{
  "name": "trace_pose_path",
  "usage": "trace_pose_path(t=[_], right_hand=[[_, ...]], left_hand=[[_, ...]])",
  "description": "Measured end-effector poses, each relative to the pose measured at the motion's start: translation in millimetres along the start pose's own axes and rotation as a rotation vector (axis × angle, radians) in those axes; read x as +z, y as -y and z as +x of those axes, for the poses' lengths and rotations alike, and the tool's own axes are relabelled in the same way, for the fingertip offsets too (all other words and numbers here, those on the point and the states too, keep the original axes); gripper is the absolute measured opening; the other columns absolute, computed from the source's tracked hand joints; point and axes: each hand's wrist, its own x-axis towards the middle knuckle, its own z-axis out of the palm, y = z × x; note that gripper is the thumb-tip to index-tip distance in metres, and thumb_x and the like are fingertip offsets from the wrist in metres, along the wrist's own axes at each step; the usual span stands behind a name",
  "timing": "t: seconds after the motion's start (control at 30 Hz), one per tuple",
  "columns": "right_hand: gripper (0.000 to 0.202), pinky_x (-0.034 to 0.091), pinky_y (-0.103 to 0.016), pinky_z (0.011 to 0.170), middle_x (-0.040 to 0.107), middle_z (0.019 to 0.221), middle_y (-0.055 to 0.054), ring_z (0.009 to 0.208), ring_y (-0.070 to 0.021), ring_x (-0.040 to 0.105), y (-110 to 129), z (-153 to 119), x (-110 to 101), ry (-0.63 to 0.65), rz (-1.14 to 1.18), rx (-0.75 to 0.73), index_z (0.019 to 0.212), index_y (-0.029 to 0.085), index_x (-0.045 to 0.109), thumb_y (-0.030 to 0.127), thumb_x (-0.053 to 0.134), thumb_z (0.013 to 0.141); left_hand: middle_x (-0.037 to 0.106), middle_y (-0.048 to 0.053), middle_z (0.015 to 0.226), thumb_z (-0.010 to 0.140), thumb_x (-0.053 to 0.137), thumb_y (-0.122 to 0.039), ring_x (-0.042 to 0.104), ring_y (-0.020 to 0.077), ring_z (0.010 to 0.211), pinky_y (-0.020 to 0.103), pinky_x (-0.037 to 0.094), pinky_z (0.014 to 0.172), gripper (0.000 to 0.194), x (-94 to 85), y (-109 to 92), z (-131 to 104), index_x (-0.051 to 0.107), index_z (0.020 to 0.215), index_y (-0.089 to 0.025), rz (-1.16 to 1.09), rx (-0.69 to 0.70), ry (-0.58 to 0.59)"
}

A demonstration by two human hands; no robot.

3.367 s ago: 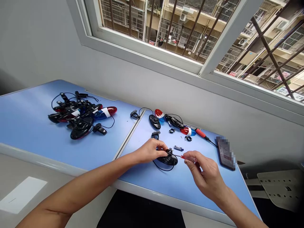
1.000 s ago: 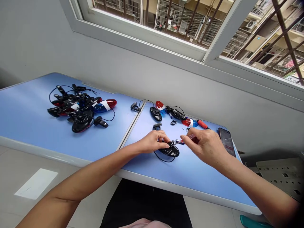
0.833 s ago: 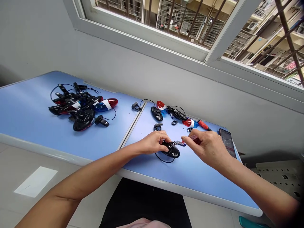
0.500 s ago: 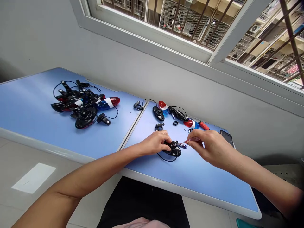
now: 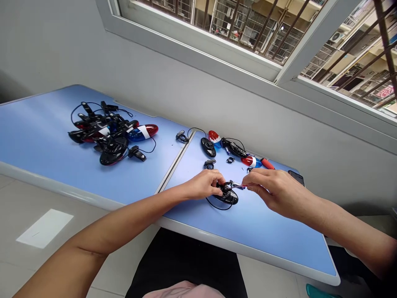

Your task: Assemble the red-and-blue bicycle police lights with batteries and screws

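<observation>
Near the front of the blue table, my left hand (image 5: 206,184) is closed on a black oval housing (image 5: 229,198) with a small bracket on it. A thin cable loops from this housing toward the table edge. My right hand (image 5: 274,188) pinches a screwdriver (image 5: 238,185), its handle mostly hidden by the fingers. The metal shaft points left, with its tip at the bracket by my left fingertips. Whether the tip sits in a screw is too small to tell. Behind the shaft, partly covered, lies a blue battery (image 5: 242,188).
At left lies a heap of black bicycle-horn-like units (image 5: 105,132) with red-and-blue lenses. Behind my hands are an opened black housing (image 5: 234,148), a red-and-blue lens cover (image 5: 252,161), a ring clamp (image 5: 230,160), a red handle (image 5: 267,164) and a phone (image 5: 296,177).
My right hand has shifted slightly left and rolled, and the screwdriver's handle shows less. My left hand keeps its hold on the housing. The view has moved a little.
</observation>
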Motion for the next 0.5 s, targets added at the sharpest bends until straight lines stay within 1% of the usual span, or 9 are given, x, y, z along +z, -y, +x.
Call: trace_pose_path(t=[0.17,0.23,0.33,0.5], right_hand=[[0.031,0.037,-0.025,0.053,0.068,0.081,-0.005,0.063,-0.0135,0.057,-1.5,0.5,-1.4,0.03,-0.028,-0.084,0.095,0.021,0.066,0.016,0.035,0.097],[0.032,0.035,-0.026,0.053,0.068,0.081,-0.005,0.064,-0.0136,0.058,-1.2,1.1,-2.0,0.038,-0.05,-0.094,0.095,0.021,0.066,0.015,0.035,0.097],[0.028,0.033,-0.026,0.052,0.069,0.08,-0.004,0.062,-0.0133,0.057,0.7,2.7,-2.2,0.039,-0.083,-0.057,0.093,0.02,0.065,0.015,0.038,0.096],[0.018,0.024,-0.026,0.048,0.07,0.071,-0.002,0.056,-0.0135,0.056,7.0,6.5,-1.7,0.026,-0.173,0.071,0.086,0.021,0.065,0.02,0.048,0.092]], left_hand=[[0.062,0.0,0.086,0.07,0.07,-0.013,0.053,0.0135,0.07,0.025,0.043,0.066,0.02,1.0,-1.0,-0.2,0.066,0.09,-0.016,-0.005,-0.016,0.0],[0.062,0.0,0.085,0.07,0.07,-0.013,0.053,0.0132,0.069,0.025,0.043,0.066,0.019,1.5,-1.3,-0.2,0.067,0.089,-0.016,-0.009,-0.021,-0.005],[0.06,0.0,0.084,0.071,0.071,-0.014,0.053,0.0131,0.069,0.025,0.043,0.068,0.014,2.7,-0.7,0.2,0.067,0.085,-0.016,-0.01,-0.018,-0.027],[0.059,0.0,0.082,0.071,0.072,-0.015,0.055,0.0144,0.073,0.025,0.044,0.07,0.013,4.2,1.8,1.9,0.069,0.084,-0.016,-0.012,-0.024,-0.051]])
